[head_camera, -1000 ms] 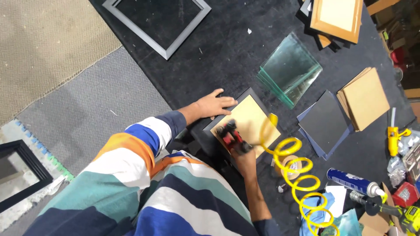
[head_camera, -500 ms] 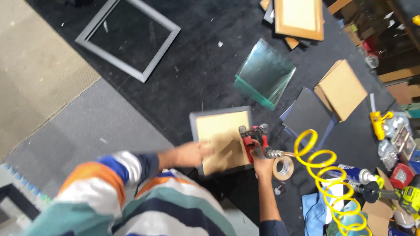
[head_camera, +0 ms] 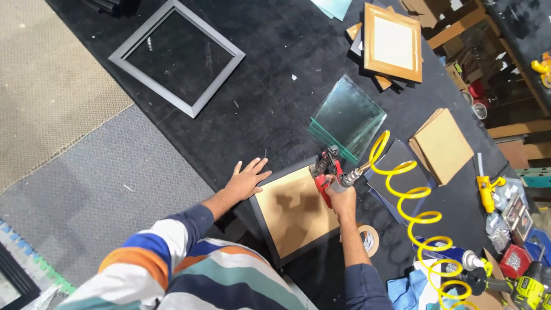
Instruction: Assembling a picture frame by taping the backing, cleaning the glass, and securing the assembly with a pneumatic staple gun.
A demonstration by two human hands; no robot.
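Observation:
A black picture frame (head_camera: 265, 223) lies face down on the dark mat, its brown backing board (head_camera: 295, 211) showing. My left hand (head_camera: 247, 179) rests flat with spread fingers on the frame's upper left corner. In my right hand (head_camera: 341, 196) is a red pneumatic staple gun (head_camera: 326, 171), its nose pressed at the frame's upper right edge. A yellow coiled air hose (head_camera: 414, 213) runs from the gun toward the lower right.
A stack of glass panes (head_camera: 348, 118) lies just beyond the gun. An empty grey frame (head_camera: 177, 56) sits upper left, a wooden frame (head_camera: 393, 42) at top, brown boards (head_camera: 443, 144) and dark boards (head_camera: 402, 172) at right. Tape roll (head_camera: 368, 240), spray can (head_camera: 450, 254), tools lower right.
My left hand slid from the backing board up to the frame's upper left corner. The staple gun shifted along the frame's top right edge. The camera view moved.

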